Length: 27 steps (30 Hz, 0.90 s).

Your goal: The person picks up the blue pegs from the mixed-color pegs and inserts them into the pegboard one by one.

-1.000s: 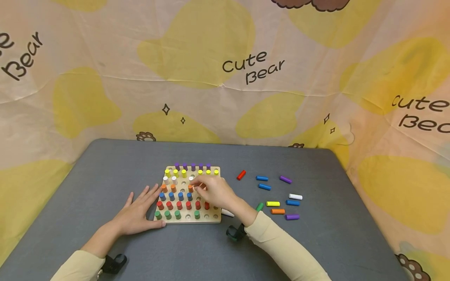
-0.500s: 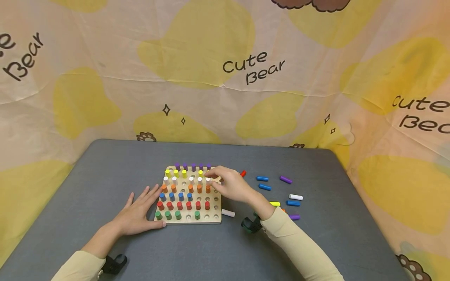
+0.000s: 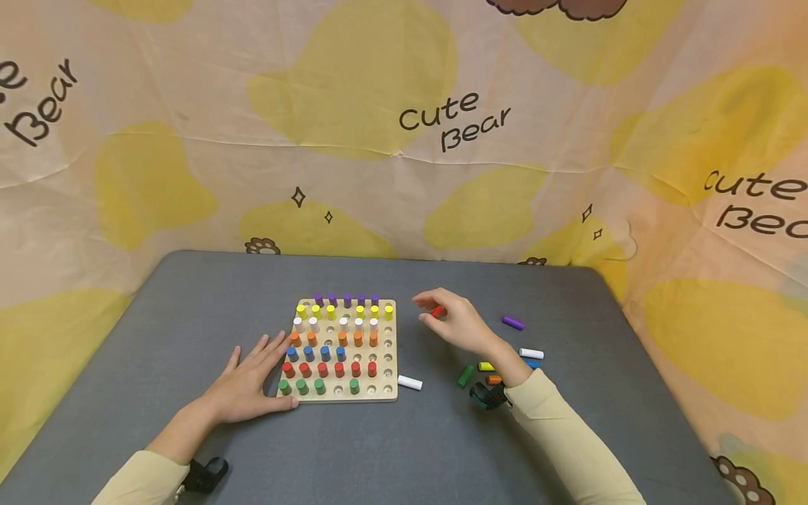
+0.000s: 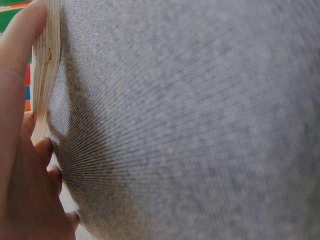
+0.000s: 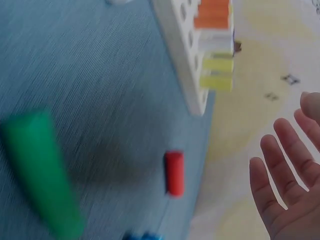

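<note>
My left hand (image 3: 245, 386) lies with spread fingers against the left side of a wooden pegboard (image 3: 393, 351). In the left wrist view its thumb (image 4: 22, 37) touches the board's corner. The board bears rows of upright purple, yellow, white, orange, blue, red and green pegs, with some bare holes between and beside them. Right of the board, my right hand (image 3: 463, 326) hovers over a red peg (image 3: 438, 311) with loosely bent fingers. The right wrist view shows that red peg (image 5: 175, 173) on the table, apart from the hand, whose fingers (image 5: 280, 175) hold nothing.
A white peg (image 3: 410, 383) lies close to the board's right front corner. Farther right lie a green peg (image 3: 466, 376), a purple peg (image 3: 513, 322), another white one and several more, some partly hidden by the right arm. A printed cloth (image 3: 353, 175) hangs behind the grey table (image 3: 252, 280).
My right hand has moved right, from over the orange and white pegs on the board to above the loose red peg. The left hand and the board have stayed in place.
</note>
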{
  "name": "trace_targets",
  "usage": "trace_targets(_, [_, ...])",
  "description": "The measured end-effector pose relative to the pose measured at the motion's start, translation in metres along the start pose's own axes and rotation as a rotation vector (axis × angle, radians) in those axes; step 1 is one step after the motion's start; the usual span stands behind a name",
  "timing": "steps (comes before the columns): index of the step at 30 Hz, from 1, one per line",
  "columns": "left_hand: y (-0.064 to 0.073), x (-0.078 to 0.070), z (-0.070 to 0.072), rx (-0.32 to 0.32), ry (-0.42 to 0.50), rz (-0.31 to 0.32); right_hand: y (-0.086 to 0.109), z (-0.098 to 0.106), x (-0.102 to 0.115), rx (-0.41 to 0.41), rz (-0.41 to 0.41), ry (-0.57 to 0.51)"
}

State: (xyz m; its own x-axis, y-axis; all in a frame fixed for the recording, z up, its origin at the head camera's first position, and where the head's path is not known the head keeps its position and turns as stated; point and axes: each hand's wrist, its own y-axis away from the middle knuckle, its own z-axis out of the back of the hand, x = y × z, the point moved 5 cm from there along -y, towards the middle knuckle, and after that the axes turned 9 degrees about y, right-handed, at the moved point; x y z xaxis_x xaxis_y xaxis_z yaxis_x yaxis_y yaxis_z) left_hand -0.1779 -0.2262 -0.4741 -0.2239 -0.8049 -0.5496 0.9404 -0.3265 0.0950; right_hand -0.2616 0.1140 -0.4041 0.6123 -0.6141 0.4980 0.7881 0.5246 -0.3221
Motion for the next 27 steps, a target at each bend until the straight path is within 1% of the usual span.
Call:
trace_targets(5, [0.001,-0.002,0.001,0.000,-0.005,-0.001,0.010,0.010,-0.023,-0.003,-0.053,0.016])
trace_targets(12, [0.002,-0.004,0.003,-0.004,-0.008,-0.004,0.024,0.019,-0.047,0.032,-0.114,0.003])
trace_targets(20, [0.002,-0.005,0.004,-0.006,-0.010,-0.003,0.038,0.021,-0.065,0.063,-0.169,0.039])
trace_targets(27, [0.002,-0.005,0.003,-0.007,-0.007,-0.001,0.050,0.022,-0.079,0.106,-0.208,0.103])
